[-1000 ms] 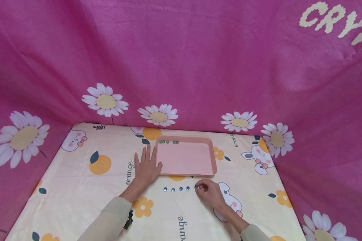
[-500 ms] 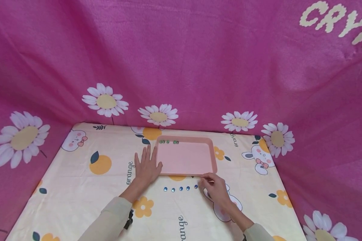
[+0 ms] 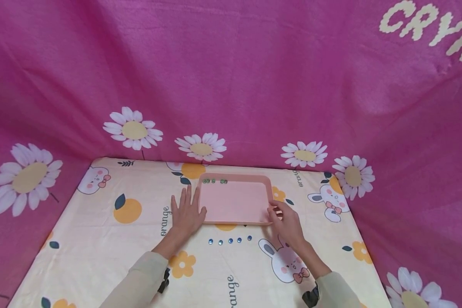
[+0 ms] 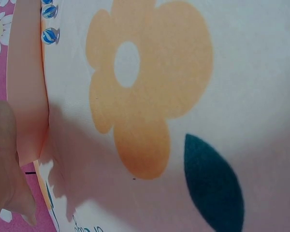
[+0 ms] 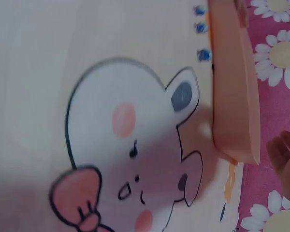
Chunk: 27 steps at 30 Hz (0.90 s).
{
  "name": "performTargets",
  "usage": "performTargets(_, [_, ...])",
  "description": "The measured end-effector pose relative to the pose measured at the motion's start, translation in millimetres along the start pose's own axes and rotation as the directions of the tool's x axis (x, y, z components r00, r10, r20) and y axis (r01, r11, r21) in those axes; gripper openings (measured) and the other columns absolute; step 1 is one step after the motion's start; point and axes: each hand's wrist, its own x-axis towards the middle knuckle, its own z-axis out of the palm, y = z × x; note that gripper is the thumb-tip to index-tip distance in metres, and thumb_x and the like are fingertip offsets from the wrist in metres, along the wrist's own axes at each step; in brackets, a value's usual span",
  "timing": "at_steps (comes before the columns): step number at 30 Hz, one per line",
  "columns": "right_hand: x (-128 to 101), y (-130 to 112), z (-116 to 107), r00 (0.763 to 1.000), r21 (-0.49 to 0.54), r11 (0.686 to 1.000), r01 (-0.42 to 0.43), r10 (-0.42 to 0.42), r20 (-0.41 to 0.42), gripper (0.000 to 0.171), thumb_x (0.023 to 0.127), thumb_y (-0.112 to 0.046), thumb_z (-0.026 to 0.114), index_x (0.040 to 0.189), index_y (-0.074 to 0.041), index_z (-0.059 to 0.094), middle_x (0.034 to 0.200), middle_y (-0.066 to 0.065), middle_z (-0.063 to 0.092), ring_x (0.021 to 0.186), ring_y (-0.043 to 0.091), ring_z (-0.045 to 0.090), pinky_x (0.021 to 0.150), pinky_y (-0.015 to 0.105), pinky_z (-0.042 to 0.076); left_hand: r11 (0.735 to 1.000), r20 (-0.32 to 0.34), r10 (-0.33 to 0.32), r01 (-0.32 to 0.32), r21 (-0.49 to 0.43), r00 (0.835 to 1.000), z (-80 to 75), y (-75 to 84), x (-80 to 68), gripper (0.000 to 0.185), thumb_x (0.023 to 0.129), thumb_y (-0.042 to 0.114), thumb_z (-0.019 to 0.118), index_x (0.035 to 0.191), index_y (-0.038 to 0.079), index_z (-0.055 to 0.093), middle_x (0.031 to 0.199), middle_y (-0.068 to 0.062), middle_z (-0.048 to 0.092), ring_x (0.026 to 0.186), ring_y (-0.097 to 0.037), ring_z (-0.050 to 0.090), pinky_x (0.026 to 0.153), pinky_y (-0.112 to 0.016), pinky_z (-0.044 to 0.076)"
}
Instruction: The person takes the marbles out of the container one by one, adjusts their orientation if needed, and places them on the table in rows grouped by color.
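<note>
- The pink tray (image 3: 236,201) lies on the table near the middle, a little toward its far edge, its long axis running left to right between the two hands
- The left hand (image 3: 186,211) lies flat on the tablecloth (image 3: 100,222) with fingers straight and spread, thumb just beside the tray's left rim; touching or a hair apart cannot be told from the head view
- The right hand (image 3: 286,222) sits at the tray's near right corner, fingers loosely bent against the rim; whether they pinch it or only touch it cannot be told
- So the tray lies directly between the hands, inward and slightly forward of each, and both are about equally near; the hands stand apart, one on each short side
- A row of five blue beads (image 3: 229,241) lies on the cloth just on the near side of the tray, parallel to its long edge and apart from both hands
- Three green beads (image 3: 214,181) sit inside the tray along its far rim, toward the far left corner
- The left wrist view shows the tray's edge (image 4: 26,87) close up with the thumb (image 4: 7,164) alongside it, plus two of the blue beads
- The right wrist view shows the tray's corner (image 5: 234,96) seen edge-on with fingertips (image 5: 282,154) beyond it, a gap visible there that the head view hides
- Only the head view shows the green beads and both hands together
</note>
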Motion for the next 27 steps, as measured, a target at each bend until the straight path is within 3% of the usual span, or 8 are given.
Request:
performTargets(4, [5,5,2,0.998,-0.141,0.99,0.0,0.009,0.059,0.044,0.099,-0.022,0.064,0.138,-0.005,0.057,0.13,0.012,0.062,0.117,0.029,0.058,0.097,0.048,0.05,1.0,0.005,-0.004,0.004,0.001,1.0,0.9,-0.8,-0.5,0.079,0.097,0.049,0.049,0.161,0.013,0.019,0.166,-0.015,0.011,0.151,-0.035,0.008,0.116,-0.063,0.0])
performTargets(8, [9,11,7,0.992,-0.252,0.967,0.037,-0.005,0.124,0.055,0.1,-0.033,0.059,0.147,-0.008,0.048,0.149,0.012,0.048,0.137,0.034,0.041,0.11,0.054,0.036,1.0,0.0,-0.001,0.001,-0.018,1.0,3.0,-1.4,-1.3,0.079,0.097,0.048,0.05,0.16,0.012,0.02,0.165,-0.016,0.011,0.151,-0.036,0.008,0.115,-0.064,-0.002])
performTargets(14, [15,20,14,0.974,-0.419,0.897,0.139,-0.047,0.222,0.075,0.098,-0.047,0.054,0.156,-0.006,0.032,0.16,0.016,0.029,0.144,0.04,0.029,0.113,0.06,0.026,1.0,-0.014,0.0,0.0,-0.013,1.0,4.5,-1.8,-1.5,0.079,0.096,0.048,0.051,0.16,0.013,0.021,0.165,-0.016,0.012,0.151,-0.036,0.009,0.116,-0.064,-0.001])
performTargets(19, [18,27,18,0.966,-0.445,0.881,0.162,-0.048,0.255,0.079,0.097,-0.052,0.053,0.157,-0.005,0.029,0.163,0.016,0.024,0.146,0.04,0.026,0.113,0.061,0.026,1.0,0.004,-0.004,0.005,-0.018,1.0,2.1,-1.3,-0.9,0.079,0.097,0.048,0.05,0.161,0.013,0.019,0.166,-0.015,0.011,0.151,-0.036,0.008,0.116,-0.063,-0.003])
performTargets(27, [22,32,22,0.969,-0.454,0.885,0.104,0.012,0.245,0.088,0.095,-0.058,0.053,0.16,-0.009,0.02,0.163,0.016,0.021,0.142,0.048,0.028,0.108,0.066,0.03,1.0,0.014,-0.004,0.004,0.0,1.0,0.4,-0.2,0.9,0.08,0.097,0.049,0.049,0.161,0.013,0.017,0.166,-0.016,0.01,0.151,-0.036,0.007,0.115,-0.064,-0.001])
